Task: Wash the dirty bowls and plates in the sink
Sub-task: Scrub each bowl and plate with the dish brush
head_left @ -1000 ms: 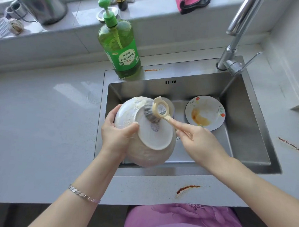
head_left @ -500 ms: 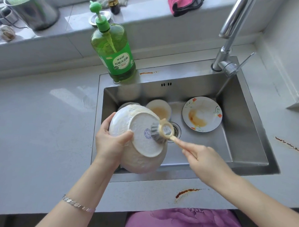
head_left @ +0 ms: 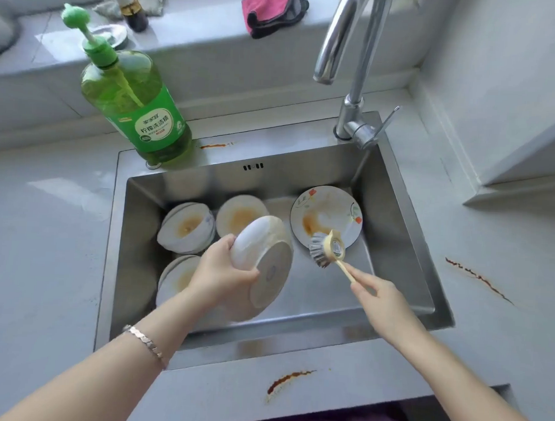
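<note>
The left hand [head_left: 217,277] gripped the large white ceramic bowl [head_left: 261,267] at mid-frame, thumb across its outer wall and fingers wrapped over the rim. The bowl was tipped on edge, its foot ring turned toward the right of the frame, and held low within the stainless steel sink [head_left: 395,247]. The right hand [head_left: 382,302] was closed round the thin handle of the beige dish brush with grey bristles [head_left: 327,249], index finger laid along the handle.

Half a second before, those bristles had been pressed against the bowl's base. Now the brush was off it and to the right, clearly apart from the bowl, its head in front of the lower edge of the flower-patterned round plate [head_left: 327,212]. The bowl had also swung from facing upward to standing nearly on edge.

That suggested the scrub of the underside was finished or paused, and that this bowl was due for a turn or a rinse. No water showed at the chrome tap [head_left: 356,54].

Much remained: the plate, the cream bowl [head_left: 237,216] behind it, and the two stacks of white bowls [head_left: 186,227] at centre left all carried orange-brown residue.
</note>
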The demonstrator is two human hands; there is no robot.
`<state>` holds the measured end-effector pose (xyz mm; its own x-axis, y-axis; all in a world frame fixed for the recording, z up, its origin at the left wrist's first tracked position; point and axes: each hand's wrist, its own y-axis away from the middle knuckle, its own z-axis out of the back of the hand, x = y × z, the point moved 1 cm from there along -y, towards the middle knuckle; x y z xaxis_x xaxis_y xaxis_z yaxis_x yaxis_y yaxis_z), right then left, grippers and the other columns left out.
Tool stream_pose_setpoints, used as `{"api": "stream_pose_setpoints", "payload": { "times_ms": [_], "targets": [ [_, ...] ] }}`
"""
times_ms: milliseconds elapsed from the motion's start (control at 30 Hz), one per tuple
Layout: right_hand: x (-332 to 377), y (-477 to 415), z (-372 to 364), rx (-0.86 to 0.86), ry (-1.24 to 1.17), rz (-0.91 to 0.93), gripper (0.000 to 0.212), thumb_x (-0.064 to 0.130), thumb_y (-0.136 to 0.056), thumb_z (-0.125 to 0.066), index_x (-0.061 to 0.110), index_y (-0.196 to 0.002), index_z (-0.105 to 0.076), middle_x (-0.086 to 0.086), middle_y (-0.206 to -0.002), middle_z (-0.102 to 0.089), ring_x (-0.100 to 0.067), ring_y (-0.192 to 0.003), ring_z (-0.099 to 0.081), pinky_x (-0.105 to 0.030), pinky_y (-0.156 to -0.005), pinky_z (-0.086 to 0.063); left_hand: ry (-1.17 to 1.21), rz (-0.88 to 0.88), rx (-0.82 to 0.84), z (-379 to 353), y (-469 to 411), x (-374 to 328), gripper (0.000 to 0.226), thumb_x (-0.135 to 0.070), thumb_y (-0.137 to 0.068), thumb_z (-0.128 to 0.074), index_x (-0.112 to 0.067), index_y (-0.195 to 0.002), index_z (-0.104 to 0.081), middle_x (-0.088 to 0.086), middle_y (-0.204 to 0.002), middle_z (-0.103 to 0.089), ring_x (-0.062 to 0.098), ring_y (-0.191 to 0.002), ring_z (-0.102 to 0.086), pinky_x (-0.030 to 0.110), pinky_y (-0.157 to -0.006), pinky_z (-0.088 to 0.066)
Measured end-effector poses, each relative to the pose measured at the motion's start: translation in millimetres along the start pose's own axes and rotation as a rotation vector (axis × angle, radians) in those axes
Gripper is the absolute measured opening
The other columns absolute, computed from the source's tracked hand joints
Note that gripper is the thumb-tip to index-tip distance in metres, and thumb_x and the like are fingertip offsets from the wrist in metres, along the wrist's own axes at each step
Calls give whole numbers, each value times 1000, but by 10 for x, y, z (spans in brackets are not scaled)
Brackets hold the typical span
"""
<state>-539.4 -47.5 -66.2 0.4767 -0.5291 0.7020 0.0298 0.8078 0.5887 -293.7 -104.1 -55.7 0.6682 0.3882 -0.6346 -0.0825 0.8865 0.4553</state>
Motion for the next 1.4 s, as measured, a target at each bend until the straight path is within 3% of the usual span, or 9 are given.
{"api": "stream_pose_setpoints", "payload": {
  "times_ms": [233, 433, 567, 700, 800, 967, 1067, 1233, 1400],
  "targets": [
    [-237, -104, 329, -38, -34, -45, 39, 18, -98, -42, 39, -128, -53, 20, -114, -58, -6, -109, -53, -20, -87, -37, -385, -26, 254, -735, -420, 251, 23, -18, -67, -71, -15, -79, -52, -1, -76, -56, 19, -76, -54, 29, -60, -35],
    [-355, -245, 378, 6, 11, -80, 38, 24, -97, -41, 45, -127, -50, 20, -117, -59, -8, -98, -55, -25, -85, -40, -280, 20, 130, -861, -410, 437, 21, -14, -69, -73, -17, -63, -53, -2, -60, -52, 17, -58, -48, 26, -51, -34],
    [-291, -338, 336, 54, 40, -67, 38, 23, -98, -41, 45, -127, -51, 26, -69, -52, 2, -64, -51, -10, -60, -37, -279, 23, 51, -979, -339, 532, 42, -14, -71, -71, -21, -47, -37, -3, -45, -34, 16, -50, -31, 27, -47, -25],
    [-261, -435, 347, 85, 65, -70, 39, 25, -98, -39, 47, -129, -48, 16, -117, -62, -6, -97, -53, -22, -75, -39, -413, -34, 174, -1151, -419, 592, 30, -14, -74, -64, -25, -53, -45, -9, -53, -43, 19, -65, -44, 26, -55, -29],
    [-306, -496, 342, 92, 93, -63, 39, 26, -98, -40, 50, -127, -48, 10, -114, -66, -15, -105, -58, -29, -86, -44, -572, -135, 343, -1295, -555, 617, 9, -12, -77, -57, -17, -75, -65, -8, -68, -51, 17, -77, -49, 22, -63, -29],
    [-365, -578, 286, 105, 133, -56, 39, 26, -97, -41, 51, -126, -48, -3, -117, -66, -23, -113, -56, -34, -92, -45, -703, -163, 471, -1423, -670, 769, 21, -12, -80, -52, -14, -89, -71, 1, -88, -67, 20, -80, -53, 22, -66, -37],
    [-359, -604, 214, 126, 147, -49, 39, 26, -98, -41, 50, -128, -47, -2, -118, -66, -22, -114, -55, -33, -93, -44, -629, -138, 476, -1514, -628, 911, 22, -12, -82, -53, -13, -93, -72, 4, -96, -71, 25, -91, -61, 25, -76, -46],
    [-341, -645, 127, 138, 163, -45, 38, 28, -97, -41, 50, -128, -47, 0, -118, -66, -20, -114, -55, -30, -92, -43, -149, 89, 290, -1496, -701, 869, 15, -7, -81, -62, -10, -93, -71, 0, -82, -65, 16, -82, -61, 21, -78, -47],
    [-323, -740, 169, 146, 129, -75, 38, 25, -97, -41, 47, -128, -48, 14, -125, -61, -12, -120, -52, -26, -89, -41, 28, 240, 258, -1466, -987, 587, 32, -14, -85, -59, -16, -117, -56, 0, -95, -59, 17, -75, -56, 24, -62, -45]
  ]
}}
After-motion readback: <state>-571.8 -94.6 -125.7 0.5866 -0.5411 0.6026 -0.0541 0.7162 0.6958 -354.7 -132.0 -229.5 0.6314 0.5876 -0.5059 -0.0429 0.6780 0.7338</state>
